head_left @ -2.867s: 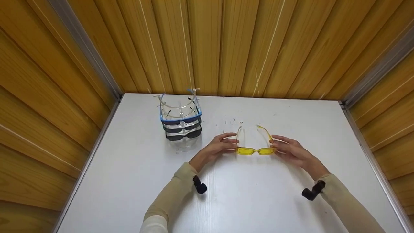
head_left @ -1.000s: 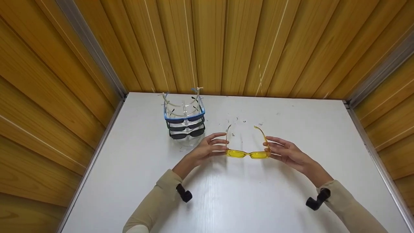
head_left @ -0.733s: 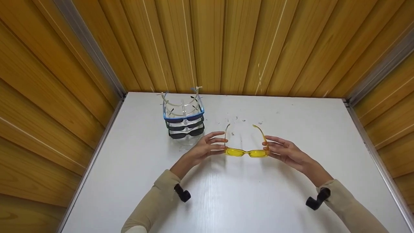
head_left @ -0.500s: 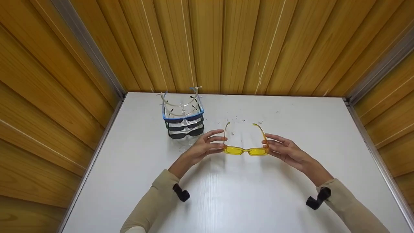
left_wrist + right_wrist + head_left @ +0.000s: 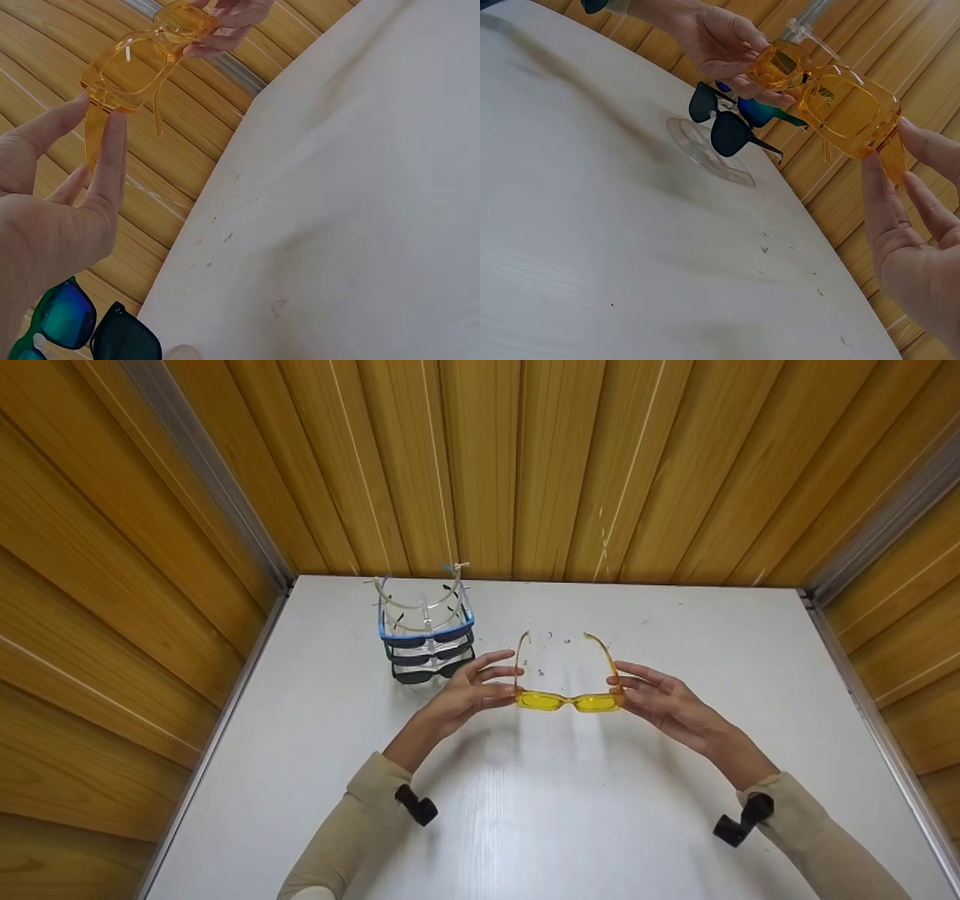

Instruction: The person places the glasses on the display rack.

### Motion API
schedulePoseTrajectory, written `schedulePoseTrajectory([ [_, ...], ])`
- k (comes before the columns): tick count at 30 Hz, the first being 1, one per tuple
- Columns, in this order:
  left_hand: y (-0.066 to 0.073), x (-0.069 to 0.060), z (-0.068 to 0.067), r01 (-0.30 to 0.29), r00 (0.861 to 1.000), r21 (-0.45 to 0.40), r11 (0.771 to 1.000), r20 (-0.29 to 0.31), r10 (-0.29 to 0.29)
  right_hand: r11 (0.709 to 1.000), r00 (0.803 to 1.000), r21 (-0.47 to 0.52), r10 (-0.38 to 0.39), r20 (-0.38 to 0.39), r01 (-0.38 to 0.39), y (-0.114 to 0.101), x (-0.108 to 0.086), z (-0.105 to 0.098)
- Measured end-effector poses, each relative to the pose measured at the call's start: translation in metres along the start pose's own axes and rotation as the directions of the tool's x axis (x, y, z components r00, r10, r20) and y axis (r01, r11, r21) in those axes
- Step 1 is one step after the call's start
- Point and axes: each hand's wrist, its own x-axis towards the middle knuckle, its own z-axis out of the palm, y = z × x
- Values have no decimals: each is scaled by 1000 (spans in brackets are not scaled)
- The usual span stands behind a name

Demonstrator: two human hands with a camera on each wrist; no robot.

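Observation:
Both hands hold a pair of yellow translucent sunglasses (image 5: 541,701) above the white table, lenses toward me and temples spread away. My left hand (image 5: 469,690) pinches the left hinge corner between thumb and fingers. At the opposite hinge my right hand (image 5: 671,705) grips in the same way. The left wrist view shows the sunglasses (image 5: 135,67) well off the tabletop. Just left of my left hand stands a clear display stand (image 5: 705,154) bearing blue-framed sunglasses (image 5: 470,624) and darker sunglasses (image 5: 412,678) below. My left hand partly covers the lowest pair in the head view.
The white table (image 5: 540,825) meets a yellow wood-grain panel wall (image 5: 480,472) at the back, with more panels at both sides. Small dark marks (image 5: 550,635) dot the tabletop behind the held sunglasses. Metal rails (image 5: 889,757) run along the table's sides.
Both hands have carried the yellow sunglasses leftward, nearer the stand, and more recently upward in the head view. The grip at both hinges stays the same. The stand has stayed in place.

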Motion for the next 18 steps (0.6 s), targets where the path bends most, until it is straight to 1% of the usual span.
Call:
schedulePoseTrajectory([
  [5, 7, -2, 0, -8, 1000, 15, 1000, 19, 7, 1000, 1000, -20, -1, -30, 0, -2, 0, 5],
  [11, 15, -5, 3, -4, 1000, 43, 999, 16, 4, 999, 997, -50, -12, -71, 8, -6, 0, 10],
  [18, 23, -7, 6, -33, 999, 61, 998, 21, 32, 998, 998, -46, -44, -44, 42, -13, -1, 15],
])
